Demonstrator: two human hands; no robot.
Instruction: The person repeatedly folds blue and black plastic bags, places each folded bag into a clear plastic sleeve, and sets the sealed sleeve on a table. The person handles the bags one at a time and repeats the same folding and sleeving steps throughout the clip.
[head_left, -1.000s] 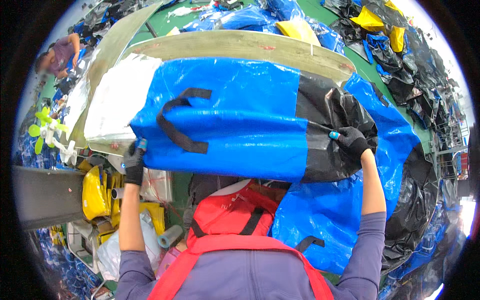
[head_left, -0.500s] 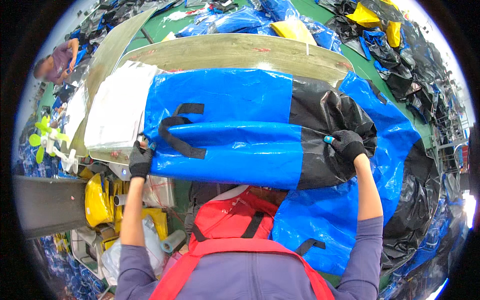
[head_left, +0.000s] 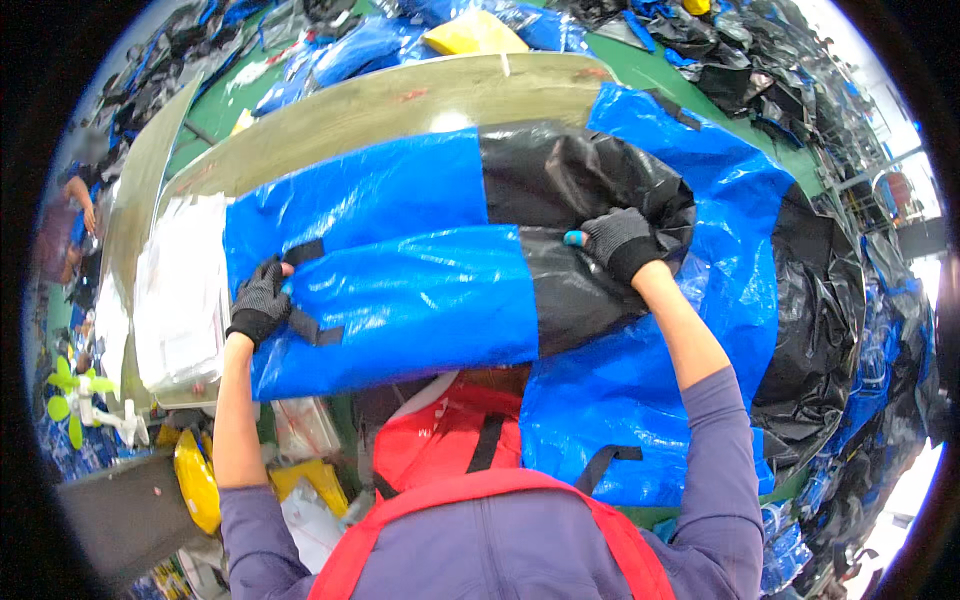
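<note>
Lying across the table (head_left: 340,120), a blue-and-black sheet (head_left: 420,290) has both gloved hands on it. At the sheet's left end, beside its black strap (head_left: 322,331), the left hand (head_left: 262,298) bends its fingers; whether its grip pinches material, I cannot tell. On the sheet's black right part, the right hand (head_left: 617,242) keeps a narrow grip on a fold. White papers (head_left: 183,290) lie left of the sheet; a similar piece (head_left: 725,330) spreads to its right.

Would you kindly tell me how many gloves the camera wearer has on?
2: one on the left hand, at the blue panel; one on the right hand, at the black panel.
</note>
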